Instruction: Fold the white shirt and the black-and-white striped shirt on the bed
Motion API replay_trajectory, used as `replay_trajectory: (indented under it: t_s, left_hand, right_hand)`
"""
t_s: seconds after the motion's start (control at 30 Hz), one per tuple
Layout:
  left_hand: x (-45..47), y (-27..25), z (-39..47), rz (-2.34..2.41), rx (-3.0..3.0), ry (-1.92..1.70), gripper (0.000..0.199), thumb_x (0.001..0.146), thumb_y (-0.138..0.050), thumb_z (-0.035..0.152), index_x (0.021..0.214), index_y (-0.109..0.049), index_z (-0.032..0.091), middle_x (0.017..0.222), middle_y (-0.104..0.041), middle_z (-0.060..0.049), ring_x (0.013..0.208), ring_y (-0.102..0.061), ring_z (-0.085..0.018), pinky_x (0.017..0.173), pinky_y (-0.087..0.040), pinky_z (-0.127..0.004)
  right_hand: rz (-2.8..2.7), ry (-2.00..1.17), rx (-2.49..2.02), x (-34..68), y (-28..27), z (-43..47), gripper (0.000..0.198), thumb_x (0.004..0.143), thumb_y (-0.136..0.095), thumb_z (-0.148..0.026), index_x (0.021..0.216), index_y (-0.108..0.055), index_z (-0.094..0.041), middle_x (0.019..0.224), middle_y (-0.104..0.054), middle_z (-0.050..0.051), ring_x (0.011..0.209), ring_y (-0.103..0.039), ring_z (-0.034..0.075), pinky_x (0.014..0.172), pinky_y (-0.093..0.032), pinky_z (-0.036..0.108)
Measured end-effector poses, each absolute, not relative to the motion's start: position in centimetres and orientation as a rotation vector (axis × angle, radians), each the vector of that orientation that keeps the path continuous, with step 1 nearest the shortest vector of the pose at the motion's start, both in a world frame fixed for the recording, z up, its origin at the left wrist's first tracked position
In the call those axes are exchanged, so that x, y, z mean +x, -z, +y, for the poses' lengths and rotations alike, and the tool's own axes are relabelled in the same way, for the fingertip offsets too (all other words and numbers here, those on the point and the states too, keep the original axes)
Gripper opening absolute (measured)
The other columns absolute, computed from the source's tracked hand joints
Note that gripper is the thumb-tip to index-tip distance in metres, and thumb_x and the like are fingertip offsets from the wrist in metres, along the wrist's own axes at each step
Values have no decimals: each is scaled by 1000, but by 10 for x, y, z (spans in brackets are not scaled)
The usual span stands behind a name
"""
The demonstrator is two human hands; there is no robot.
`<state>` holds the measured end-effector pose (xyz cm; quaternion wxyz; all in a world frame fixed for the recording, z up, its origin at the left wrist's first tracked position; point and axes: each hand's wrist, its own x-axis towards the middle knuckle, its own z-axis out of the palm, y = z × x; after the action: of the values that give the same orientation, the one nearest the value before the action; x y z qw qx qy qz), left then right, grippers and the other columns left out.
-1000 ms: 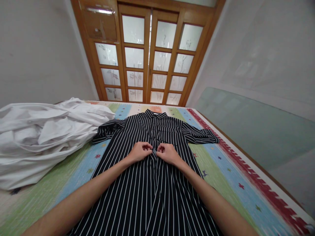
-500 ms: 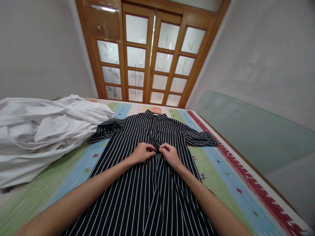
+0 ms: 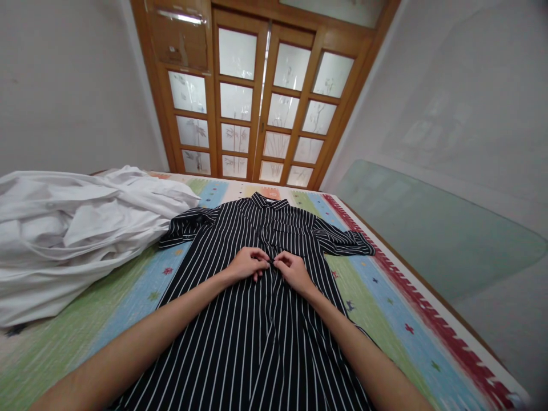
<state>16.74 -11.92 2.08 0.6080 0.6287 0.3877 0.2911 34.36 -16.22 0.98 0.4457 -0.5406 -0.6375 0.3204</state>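
Note:
A black shirt with white stripes (image 3: 214, 331) lies front side up, its collar at the far end and its short sleeves spread to both sides. My left hand (image 3: 249, 264) pinches the front placket at mid-chest between thumb and fingers. Just to the right, my right hand (image 3: 293, 269) grips the other side of the same placket, thumb against forefinger. The fingertips are close together, and the cloth between them is slightly raised. Any button there is too small or too hidden to make out.
A crumpled white cloth (image 3: 85, 228) lies at the left, touching the shirt's left sleeve. Beneath everything is a colourful striped bedspread (image 3: 385, 319) with small figures. Wooden doors with glass panes (image 3: 257, 108) stand beyond the far edge. A wall with a pale green panel (image 3: 428, 228) runs along the right.
Both hands stay at the same spot on the placket. The left fingers have shifted slightly, with the lower ones more extended. The view has tilted a little.

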Motion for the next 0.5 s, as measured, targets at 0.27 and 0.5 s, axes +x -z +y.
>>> replay_trajectory:
  t_s: [0.27,0.5]
  left_hand:
    - [167,-15,-118,839,1410,-708,16,70,-72,11,83,-63,10,58,-64,1,41,-55,-7,39,-44,-15]
    - [167,-13,-118,824,1371,-749,18,68,-75,14,77,-60,10,57,-64,-1,47,-61,-11,43,-49,-18]
  right_hand:
    - [-1523,-904,-1275,345,-8,-162,21,81,-50,-30,75,-65,-18,57,-57,-3,42,-44,10,44,-35,23]
    - [-1620,-817,-1238,347,-2,-159,13,77,-63,-28,80,-67,-17,72,-67,2,65,-60,14,62,-47,25]
